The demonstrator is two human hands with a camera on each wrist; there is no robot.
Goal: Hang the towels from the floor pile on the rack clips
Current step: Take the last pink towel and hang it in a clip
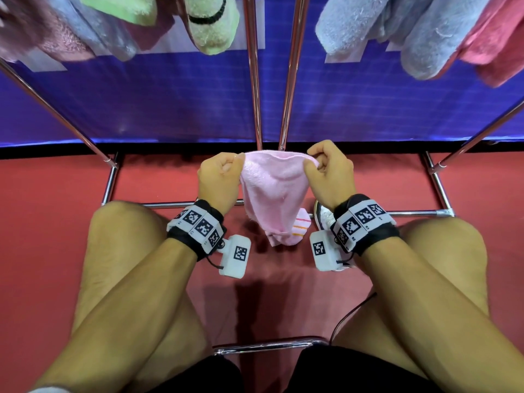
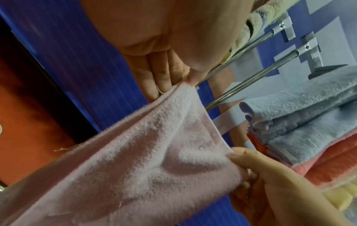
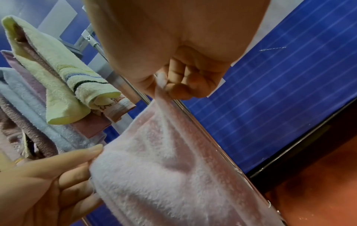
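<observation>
You are holding a pale pink towel (image 1: 272, 191) up in the air in front of you, stretched between both hands by its top edge, with the rest hanging down in a loose fold towards the red floor (image 1: 56, 211) between your knees. Your left hand (image 1: 219, 177) has its fingers curled tight and pinches the towel's left corner; in the left wrist view the cloth runs out from between thumb and fingertips (image 2: 164, 79). Your right hand (image 1: 329, 171) pinches the right corner the same way, thumb against curled fingers, and the right wrist view shows the cloth gathered to a point at that pinch. Just below the towel's hanging end a piece of white cloth with pink and orange stripes (image 1: 301, 225) lies on the floor, beside a white shoe (image 1: 323, 215). Behind the towel two chrome uprights (image 1: 255, 80) of the rack rise close together, and its base bars run along the floor to either side. Above hang other towels: a light green towel with a dark stripe (image 1: 211, 21) left of the uprights, with grey-blue and mauve ones further left, and grey-blue towels (image 1: 377, 26) and a coral-pink towel (image 1: 499, 43) on the right. A blue panel (image 1: 156, 103) stands behind the rack.
</observation>
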